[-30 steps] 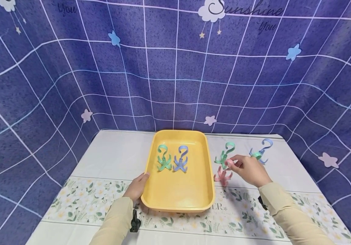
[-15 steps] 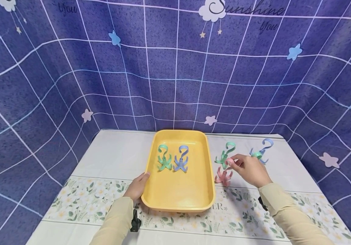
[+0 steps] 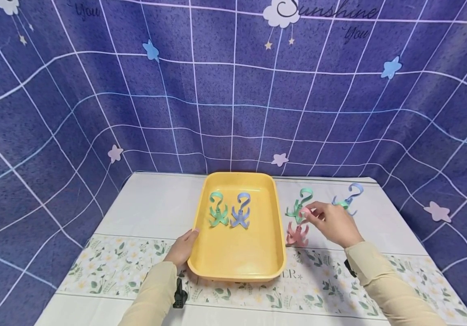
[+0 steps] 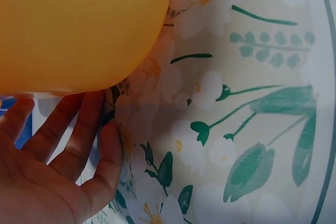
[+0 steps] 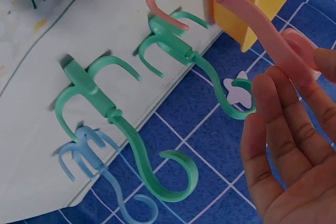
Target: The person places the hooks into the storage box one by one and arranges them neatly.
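Observation:
In the head view, my right hand [image 3: 333,222] pinches a pink claw-shaped hanging hook [image 3: 297,235] by its curved top, prongs downward. The right wrist view shows thumb and fingers at the curl of this pink hook [image 5: 260,22]. My left hand [image 3: 182,249] grips the left rim of a yellow tray [image 3: 237,258], thumb at the edge. From the left wrist, the fingers reach against the outside of the tray [image 4: 79,35]. Inside the tray, a green hook [image 3: 219,218] and a blue hook [image 3: 240,219] lie side by side near the far end.
Right of the tray lies another green hook [image 3: 296,211]. Farther right, a blue hook [image 3: 355,189] sits beside a green hook [image 3: 341,204] mostly hidden by my right hand. A blue grid-patterned curtain [image 3: 233,117] encloses the table [image 3: 152,203] behind and at both sides.
My right hand has shifted very slightly away from me, and the pink hook has turned a little in its fingers. The left hand and the tray stay put.

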The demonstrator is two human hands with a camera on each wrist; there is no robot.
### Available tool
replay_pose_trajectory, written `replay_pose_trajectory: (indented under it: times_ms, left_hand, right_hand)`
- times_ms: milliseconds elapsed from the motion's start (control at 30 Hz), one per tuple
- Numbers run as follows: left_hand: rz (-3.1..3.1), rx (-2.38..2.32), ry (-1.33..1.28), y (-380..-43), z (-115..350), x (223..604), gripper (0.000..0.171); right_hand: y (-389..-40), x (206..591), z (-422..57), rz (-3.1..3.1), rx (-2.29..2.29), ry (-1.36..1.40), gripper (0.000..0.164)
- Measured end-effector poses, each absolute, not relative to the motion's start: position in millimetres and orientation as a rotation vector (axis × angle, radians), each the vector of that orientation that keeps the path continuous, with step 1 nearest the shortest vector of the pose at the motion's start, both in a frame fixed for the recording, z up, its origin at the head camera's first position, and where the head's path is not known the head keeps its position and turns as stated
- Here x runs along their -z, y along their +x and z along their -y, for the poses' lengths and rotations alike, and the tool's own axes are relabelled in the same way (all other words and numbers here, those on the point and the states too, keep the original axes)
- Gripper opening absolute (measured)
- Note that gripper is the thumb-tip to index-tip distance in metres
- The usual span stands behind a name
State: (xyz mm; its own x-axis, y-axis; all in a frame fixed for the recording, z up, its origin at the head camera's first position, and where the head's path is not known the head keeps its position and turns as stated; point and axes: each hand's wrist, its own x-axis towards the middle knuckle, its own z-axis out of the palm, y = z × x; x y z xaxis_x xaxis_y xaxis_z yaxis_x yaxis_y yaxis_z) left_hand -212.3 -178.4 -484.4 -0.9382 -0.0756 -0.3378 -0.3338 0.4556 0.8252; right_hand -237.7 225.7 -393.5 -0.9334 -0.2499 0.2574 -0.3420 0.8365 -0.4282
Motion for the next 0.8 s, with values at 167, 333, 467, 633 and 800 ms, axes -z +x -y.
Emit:
replay_pose_trajectory:
  times_ms: [167, 333, 467, 633, 800]
  left_hand:
    - [-2.451, -1.486, -0.348, -212.1, 178.8, 483.9, 0.065]
    - [-2.442, -1.492, -0.352, -212.3, 179.3, 484.0, 0.065]
    - [-2.442, -1.488, -0.349, -212.9, 179.7, 483.9, 0.066]
    - [-2.439, -1.491, -0.341, -213.7, 180.2, 484.8, 0.066]
    - [-2.445, -1.48, -0.349, -214.0, 179.8, 485.5, 0.066]
  right_hand:
    - [-238.6, 388.4, -226.0, 2.823, -0.708, 0.472, 0.02]
    - [-238.5, 381.1, -225.1, 2.797, -0.701, 0.492, 0.02]
    - [-236.9, 372.7, -223.3, 2.779, -0.694, 0.498, 0.022]
    - [-236.3, 364.4, -222.2, 2.771, -0.669, 0.489, 0.022]
    - [-235.9, 358.4, -220.9, 2.769, -0.653, 0.487, 0.02]
